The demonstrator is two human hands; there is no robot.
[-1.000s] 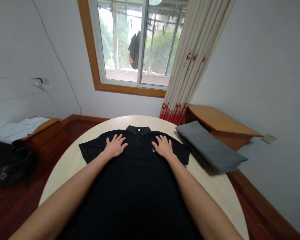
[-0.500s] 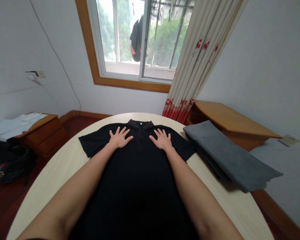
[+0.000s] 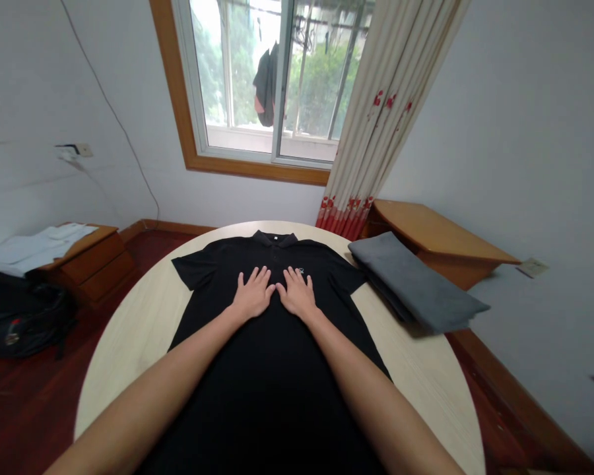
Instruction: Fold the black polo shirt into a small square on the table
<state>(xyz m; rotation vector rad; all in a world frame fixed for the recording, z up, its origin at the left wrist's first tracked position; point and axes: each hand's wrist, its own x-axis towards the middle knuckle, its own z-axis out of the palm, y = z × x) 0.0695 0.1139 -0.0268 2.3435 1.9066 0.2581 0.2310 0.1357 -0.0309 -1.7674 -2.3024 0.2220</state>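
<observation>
A black polo shirt (image 3: 277,343) lies spread face up on the round table, collar toward the window and both short sleeves out to the sides. Flat on its chest, left of the button placket, rests my left hand (image 3: 254,293) with fingers apart. My right hand (image 3: 297,292) lies flat just across from it, fingers spread, below a small pale chest logo. The two thumbs nearly meet at the middle. Neither hand grips the cloth. The shirt's lower part runs dark toward my body, and its hem cannot be made out.
A folded grey cloth (image 3: 416,280) lies on the right of the pale round table (image 3: 123,356), overhanging its edge. Beyond it is a wooden desk (image 3: 440,231). Papers (image 3: 39,244) cover a low cabinet at left, with a black bag (image 3: 24,316) on the floor. A curtain (image 3: 371,132) hangs beside the window.
Both hands have slid inward and down the shirt's chest, from near the shoulders to close together at the middle. The chest logo now shows. The view has shifted slightly.
</observation>
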